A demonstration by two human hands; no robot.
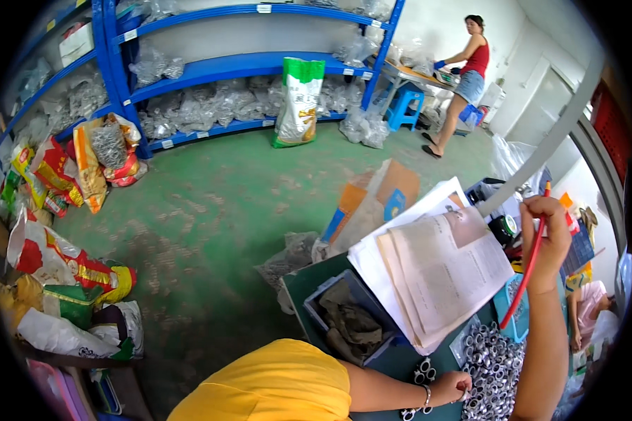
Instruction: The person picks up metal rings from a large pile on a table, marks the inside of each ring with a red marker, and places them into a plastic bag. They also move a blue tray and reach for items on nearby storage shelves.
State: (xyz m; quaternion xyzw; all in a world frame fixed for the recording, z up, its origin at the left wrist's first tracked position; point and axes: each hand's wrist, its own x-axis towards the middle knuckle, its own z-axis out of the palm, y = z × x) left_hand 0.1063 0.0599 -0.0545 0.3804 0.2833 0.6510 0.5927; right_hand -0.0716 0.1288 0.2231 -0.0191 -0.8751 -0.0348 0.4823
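Observation:
My right hand (546, 235) is raised above the right side of the table, fingers wrapped round a long thin red stick (528, 281) that slants down to the left. Low over the table, my left hand (449, 388) has its fingers curled together at the left edge of a heap of small silver metal rings (495, 361). What those fingers pinch, if anything, is too small to tell. A few separate rings (424, 370) lie beside my left wrist. Behind the heap stands a light blue tray (518, 309), partly hidden by the stick and my right arm.
Stacked papers (442, 266) overlap a grey-blue bin (316, 298) holding dark cloth. A cardboard box (393, 184) stands beyond the table. Blue shelves (239, 69) hold bagged parts; sacks (70, 259) line the left. One person (476, 59) stands at a far bench, another (588, 309) is at right.

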